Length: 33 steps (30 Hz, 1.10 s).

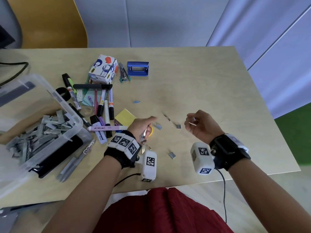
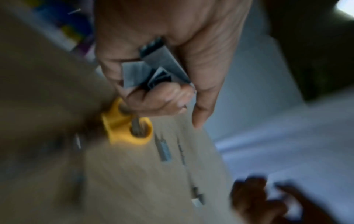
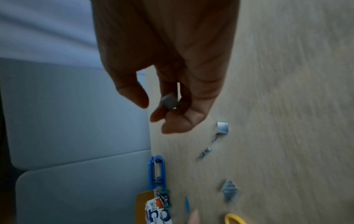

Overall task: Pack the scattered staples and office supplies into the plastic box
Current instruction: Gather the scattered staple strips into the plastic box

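1. Head view: pale wood tabletop (image 1: 210, 78) under grey-blue wall panels, with a mustard chair behind it. The left hand (image 1: 143, 126) is clenched around staple strips above yellow-handled scissors (image 1: 146, 137). The right hand (image 1: 200, 126), raised off the tabletop, pinches something small. Loose staples (image 1: 178, 126) lie between the two grips. The plastic box (image 1: 55, 132), well left of the left grip, is heaped with staples; markers (image 1: 107, 106) lie between them.
2. Left wrist view: blurred; fingers (image 2: 162, 98) curl around grey staple strips (image 2: 159, 69), with the yellow scissor handle (image 2: 122, 128) just below.
3. Right wrist view: fingertips (image 3: 182, 121) pinch a small grey piece (image 3: 169, 101); a blue hole punch (image 3: 157, 171) sits beyond at the tabletop's edge.
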{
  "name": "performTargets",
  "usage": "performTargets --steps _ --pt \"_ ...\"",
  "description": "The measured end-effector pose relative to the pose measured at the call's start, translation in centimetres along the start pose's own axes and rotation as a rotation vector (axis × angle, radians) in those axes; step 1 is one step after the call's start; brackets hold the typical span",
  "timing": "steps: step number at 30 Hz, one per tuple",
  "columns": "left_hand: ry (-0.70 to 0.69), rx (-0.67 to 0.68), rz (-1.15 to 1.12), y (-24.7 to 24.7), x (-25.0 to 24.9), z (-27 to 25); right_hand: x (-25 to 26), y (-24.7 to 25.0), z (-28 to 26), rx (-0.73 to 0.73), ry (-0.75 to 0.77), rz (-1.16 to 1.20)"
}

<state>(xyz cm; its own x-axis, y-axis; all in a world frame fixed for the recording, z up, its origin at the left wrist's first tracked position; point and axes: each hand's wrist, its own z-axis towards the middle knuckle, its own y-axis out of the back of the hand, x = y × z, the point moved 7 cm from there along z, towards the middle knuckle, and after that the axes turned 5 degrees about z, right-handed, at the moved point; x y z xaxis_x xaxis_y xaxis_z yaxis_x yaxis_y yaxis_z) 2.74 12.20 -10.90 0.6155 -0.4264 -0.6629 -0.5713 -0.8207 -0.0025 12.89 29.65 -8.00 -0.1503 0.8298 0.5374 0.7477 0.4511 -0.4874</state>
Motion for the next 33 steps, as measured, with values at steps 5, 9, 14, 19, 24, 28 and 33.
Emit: performTargets --steps 5,9,14,19,24,28,33 --pt "-0.268 -0.2 0.76 -0.2 -3.8 -0.6 0.3 -0.5 1.0 -0.113 0.03 -0.553" --pt "-0.379 -0.193 1.14 -1.9 -5.3 -1.0 -0.3 -1.8 1.1 -0.245 0.245 -1.607" --pt "-0.487 -0.087 1.54 -3.8 -5.3 -1.2 -1.9 -2.2 1.1 -0.236 0.281 -1.754" --pt "-0.486 -0.048 1.678 -4.0 -4.6 -0.8 -1.6 -1.9 1.6 -0.011 0.103 -0.981" --pt "-0.486 -0.082 1.686 -4.2 -4.4 -0.4 -0.6 -3.0 0.2 0.175 0.025 -0.179" --pt "-0.472 -0.106 1.615 -4.0 -4.4 -0.3 0.4 -2.9 -0.2 0.092 0.17 -0.586" --pt "-0.423 -0.146 1.402 -2.4 -4.5 -0.5 -2.9 -2.8 -1.5 0.139 0.285 -1.72"
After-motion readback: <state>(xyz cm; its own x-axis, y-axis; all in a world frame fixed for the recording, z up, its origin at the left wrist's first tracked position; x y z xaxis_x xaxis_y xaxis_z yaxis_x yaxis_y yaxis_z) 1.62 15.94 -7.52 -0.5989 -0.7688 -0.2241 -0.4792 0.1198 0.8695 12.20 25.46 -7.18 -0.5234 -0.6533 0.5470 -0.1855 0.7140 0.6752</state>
